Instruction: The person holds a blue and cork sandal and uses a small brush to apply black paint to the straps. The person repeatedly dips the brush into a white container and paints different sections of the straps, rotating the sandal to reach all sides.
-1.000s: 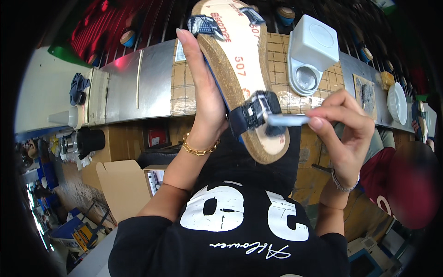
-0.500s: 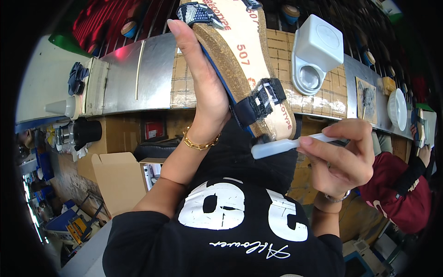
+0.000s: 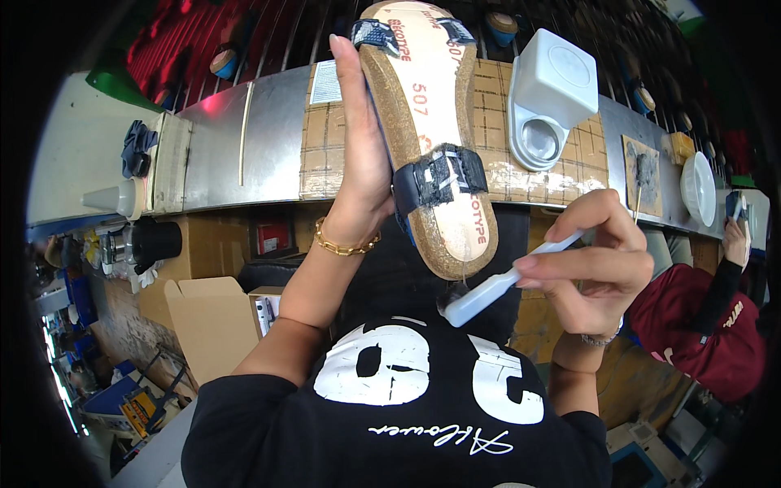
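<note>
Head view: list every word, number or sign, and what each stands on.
Cork sandal: red words and digits on its insole, not copied.
Black T-shirt: large white characters and script, not copied.
Co-worker's maroon top: pale lettering, too small to read.
White label: print too small.

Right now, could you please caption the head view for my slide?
Left hand holds a cork-edged sole with dark straps; right hand pinches a pale-handled brush near the sole's lower end.

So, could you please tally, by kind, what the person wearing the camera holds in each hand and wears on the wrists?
Cork-edged sandal, in the left hand: 1
White-handled brush, in the right hand: 1
Bracelets, one per wrist: 2
Total: 4
</note>
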The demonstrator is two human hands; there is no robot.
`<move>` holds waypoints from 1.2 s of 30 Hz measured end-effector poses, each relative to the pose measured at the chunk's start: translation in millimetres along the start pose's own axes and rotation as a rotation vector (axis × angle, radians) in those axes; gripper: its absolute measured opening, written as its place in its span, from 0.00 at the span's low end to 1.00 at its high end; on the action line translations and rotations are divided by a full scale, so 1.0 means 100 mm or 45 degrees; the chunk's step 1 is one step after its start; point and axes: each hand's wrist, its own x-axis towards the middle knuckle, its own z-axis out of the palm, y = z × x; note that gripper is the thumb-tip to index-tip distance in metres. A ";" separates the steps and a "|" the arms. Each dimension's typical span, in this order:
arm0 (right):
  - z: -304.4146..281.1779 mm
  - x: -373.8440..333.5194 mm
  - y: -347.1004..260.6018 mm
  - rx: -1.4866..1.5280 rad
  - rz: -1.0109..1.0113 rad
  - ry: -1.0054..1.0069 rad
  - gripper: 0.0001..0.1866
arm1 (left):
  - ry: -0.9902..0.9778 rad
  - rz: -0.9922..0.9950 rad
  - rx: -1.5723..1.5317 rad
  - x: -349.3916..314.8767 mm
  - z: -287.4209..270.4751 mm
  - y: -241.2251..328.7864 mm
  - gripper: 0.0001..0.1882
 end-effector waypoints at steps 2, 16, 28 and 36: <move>0.09 0.03 0.02 -0.066 0.071 0.147 0.16 | -0.040 -0.070 0.001 0.03 0.02 0.02 0.48; 0.01 0.02 0.18 0.103 0.016 0.008 0.15 | -0.221 -0.428 -0.109 0.06 0.13 -0.11 0.47; -0.12 0.04 0.29 0.279 -0.037 -0.208 0.15 | -0.378 -0.496 -0.146 0.08 0.10 -0.16 0.44; -0.12 0.03 0.34 0.323 -0.002 -0.227 0.14 | -0.404 -0.443 -0.057 0.02 0.12 -0.13 0.43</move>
